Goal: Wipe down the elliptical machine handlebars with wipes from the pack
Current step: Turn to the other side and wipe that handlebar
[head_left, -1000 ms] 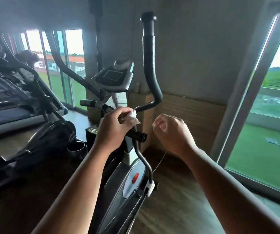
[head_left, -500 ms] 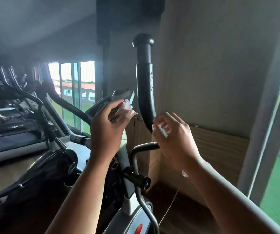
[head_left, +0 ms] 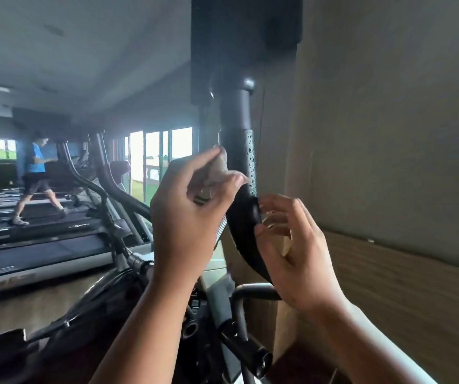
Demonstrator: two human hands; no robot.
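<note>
The elliptical's right handlebar [head_left: 238,128] rises as a thick black tube straight ahead, wet with droplets along its right side, and curves down to the frame. My left hand [head_left: 186,217] is raised just left of the bar, fingers pinched on a crumpled white wipe [head_left: 218,167] that touches the bar. Fingers spread, my right hand [head_left: 292,250] sits on the bar's right side at the curve, fingertips touching the tube and holding nothing. The wipe pack is not in view.
A short black grip [head_left: 246,347] of the elliptical sticks out below my hands. Treadmills [head_left: 42,245] line the left side, and a person [head_left: 33,176] walks on one far left. A wood-panelled wall [head_left: 402,286] stands close on the right.
Both hands have risen along the upright handlebar. My left hand carried the wipe up from the lower grip to the tall bar. My right hand went from a fist to spread fingers against the bar.
</note>
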